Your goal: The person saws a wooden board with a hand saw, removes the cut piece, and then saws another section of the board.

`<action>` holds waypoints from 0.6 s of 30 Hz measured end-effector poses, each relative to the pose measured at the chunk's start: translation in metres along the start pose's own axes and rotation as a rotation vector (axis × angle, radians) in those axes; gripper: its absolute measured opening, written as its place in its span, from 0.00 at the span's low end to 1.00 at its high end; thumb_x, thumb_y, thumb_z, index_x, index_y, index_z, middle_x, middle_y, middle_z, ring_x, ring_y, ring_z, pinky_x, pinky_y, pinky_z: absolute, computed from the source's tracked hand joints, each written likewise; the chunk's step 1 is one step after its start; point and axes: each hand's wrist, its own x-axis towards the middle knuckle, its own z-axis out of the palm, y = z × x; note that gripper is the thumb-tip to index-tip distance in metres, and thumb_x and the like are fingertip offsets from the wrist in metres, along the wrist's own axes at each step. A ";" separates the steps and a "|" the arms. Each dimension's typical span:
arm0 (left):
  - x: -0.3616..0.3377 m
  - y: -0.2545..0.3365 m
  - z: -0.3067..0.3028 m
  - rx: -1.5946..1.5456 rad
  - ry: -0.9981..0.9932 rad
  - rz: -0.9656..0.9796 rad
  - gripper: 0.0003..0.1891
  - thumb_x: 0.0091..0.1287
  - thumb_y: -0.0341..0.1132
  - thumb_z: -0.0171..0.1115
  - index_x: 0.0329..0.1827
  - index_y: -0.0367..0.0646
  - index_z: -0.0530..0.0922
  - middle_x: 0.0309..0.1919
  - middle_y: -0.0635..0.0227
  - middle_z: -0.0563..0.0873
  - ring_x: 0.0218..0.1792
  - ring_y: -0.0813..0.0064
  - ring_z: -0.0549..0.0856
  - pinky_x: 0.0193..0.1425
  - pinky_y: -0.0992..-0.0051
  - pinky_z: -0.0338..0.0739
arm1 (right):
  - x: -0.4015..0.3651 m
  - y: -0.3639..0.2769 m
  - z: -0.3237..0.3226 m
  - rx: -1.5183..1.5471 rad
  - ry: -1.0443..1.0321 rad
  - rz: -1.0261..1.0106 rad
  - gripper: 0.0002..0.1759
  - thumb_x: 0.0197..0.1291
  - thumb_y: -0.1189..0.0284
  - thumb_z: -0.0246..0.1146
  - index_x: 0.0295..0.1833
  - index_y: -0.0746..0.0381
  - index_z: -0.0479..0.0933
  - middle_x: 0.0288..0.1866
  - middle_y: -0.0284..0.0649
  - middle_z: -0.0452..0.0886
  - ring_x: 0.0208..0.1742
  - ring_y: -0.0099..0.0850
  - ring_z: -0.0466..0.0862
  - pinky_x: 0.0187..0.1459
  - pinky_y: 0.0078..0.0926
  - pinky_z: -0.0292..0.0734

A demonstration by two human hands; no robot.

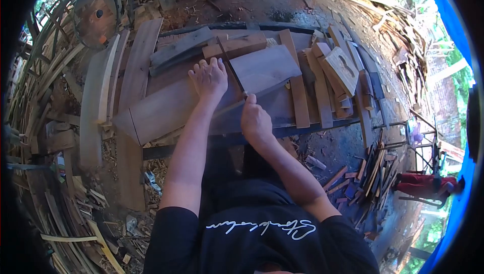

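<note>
A wide, smooth wooden board (166, 110) lies slantwise across the workbench. My left hand (209, 78) rests on top of it, fingers bent and a little apart. To its right, my right hand (256, 121) is closed at the near edge of the board, thumb up, around the end of a long thin dark blade that looks like a saw (231, 66). The blade crosses the board, its far end over a brown wood block (234, 47). The handle is hidden in my fist. A dark line marks the board's left part.
Wooden strips (297, 82) and a light piece with a cut-out (342, 71) lie on the bench's right side. Long planks (138, 72) stand at the left. Offcuts and shavings cover the ground. A round fan (96, 15) is at the upper left; a person in red (421, 185) is far right.
</note>
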 end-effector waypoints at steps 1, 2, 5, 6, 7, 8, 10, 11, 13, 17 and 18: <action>0.001 0.000 0.000 0.012 -0.004 -0.010 0.20 0.76 0.48 0.42 0.46 0.46 0.81 0.47 0.56 0.83 0.54 0.57 0.79 0.60 0.53 0.67 | -0.006 0.006 0.004 0.003 -0.005 0.004 0.07 0.69 0.74 0.47 0.48 0.66 0.63 0.40 0.62 0.82 0.44 0.59 0.84 0.46 0.51 0.80; 0.001 0.001 0.000 0.019 -0.006 -0.020 0.20 0.76 0.48 0.42 0.46 0.46 0.81 0.47 0.56 0.83 0.54 0.57 0.79 0.60 0.53 0.67 | -0.017 0.017 0.006 0.028 0.035 -0.020 0.08 0.69 0.72 0.47 0.48 0.66 0.62 0.37 0.63 0.82 0.42 0.60 0.84 0.45 0.54 0.79; 0.001 0.003 -0.004 -0.004 -0.017 -0.031 0.21 0.76 0.48 0.42 0.46 0.45 0.81 0.47 0.56 0.83 0.54 0.57 0.79 0.59 0.53 0.67 | -0.050 0.032 0.004 0.014 0.040 0.013 0.09 0.70 0.71 0.48 0.48 0.65 0.61 0.34 0.63 0.82 0.40 0.61 0.84 0.43 0.57 0.78; 0.002 0.002 -0.003 -0.007 -0.020 -0.040 0.21 0.76 0.48 0.42 0.46 0.45 0.81 0.47 0.56 0.83 0.54 0.57 0.79 0.59 0.53 0.67 | -0.056 0.032 0.001 -0.015 0.000 0.072 0.09 0.70 0.71 0.48 0.47 0.65 0.62 0.34 0.63 0.82 0.40 0.61 0.84 0.42 0.58 0.78; 0.003 0.001 -0.001 -0.001 -0.014 -0.033 0.21 0.76 0.48 0.42 0.46 0.46 0.82 0.47 0.56 0.83 0.54 0.57 0.79 0.59 0.53 0.67 | -0.052 0.029 -0.002 0.039 -0.005 0.072 0.09 0.70 0.70 0.50 0.47 0.65 0.62 0.33 0.63 0.82 0.39 0.61 0.84 0.41 0.58 0.78; 0.002 0.002 0.000 0.008 -0.009 -0.020 0.21 0.76 0.49 0.42 0.46 0.46 0.82 0.47 0.56 0.83 0.54 0.57 0.79 0.59 0.53 0.67 | -0.038 0.025 0.001 0.042 -0.011 0.078 0.09 0.70 0.70 0.50 0.47 0.65 0.62 0.33 0.63 0.82 0.39 0.61 0.84 0.41 0.58 0.78; 0.001 0.002 0.000 0.013 -0.006 -0.011 0.21 0.76 0.48 0.42 0.46 0.46 0.82 0.48 0.56 0.83 0.54 0.57 0.80 0.59 0.53 0.67 | -0.012 0.016 0.010 0.000 0.091 -0.043 0.08 0.67 0.73 0.49 0.48 0.65 0.63 0.38 0.62 0.82 0.41 0.58 0.85 0.42 0.53 0.81; 0.000 0.001 0.000 0.015 0.003 -0.006 0.21 0.76 0.48 0.42 0.45 0.46 0.82 0.48 0.56 0.83 0.53 0.57 0.80 0.59 0.54 0.67 | -0.014 0.017 0.011 0.006 0.090 -0.046 0.08 0.67 0.73 0.49 0.48 0.65 0.63 0.38 0.62 0.82 0.41 0.58 0.85 0.42 0.53 0.81; -0.001 0.001 -0.001 0.012 0.016 -0.020 0.20 0.76 0.48 0.44 0.44 0.46 0.82 0.47 0.57 0.83 0.53 0.59 0.79 0.59 0.55 0.66 | -0.016 0.016 0.006 0.017 0.071 -0.047 0.08 0.67 0.74 0.49 0.49 0.65 0.63 0.38 0.62 0.82 0.41 0.58 0.85 0.42 0.51 0.81; 0.002 0.002 0.002 -0.025 0.026 -0.032 0.20 0.76 0.47 0.44 0.45 0.46 0.82 0.47 0.56 0.83 0.52 0.57 0.80 0.58 0.53 0.67 | -0.048 0.034 0.006 -0.033 -0.038 0.033 0.08 0.67 0.76 0.48 0.49 0.65 0.63 0.38 0.62 0.82 0.41 0.57 0.85 0.42 0.49 0.82; 0.000 0.001 0.003 -0.020 0.022 -0.042 0.20 0.76 0.47 0.44 0.45 0.46 0.82 0.47 0.56 0.83 0.52 0.57 0.80 0.58 0.53 0.67 | -0.041 0.031 0.010 -0.014 0.002 0.010 0.07 0.68 0.76 0.48 0.49 0.65 0.63 0.37 0.63 0.82 0.41 0.58 0.85 0.42 0.52 0.80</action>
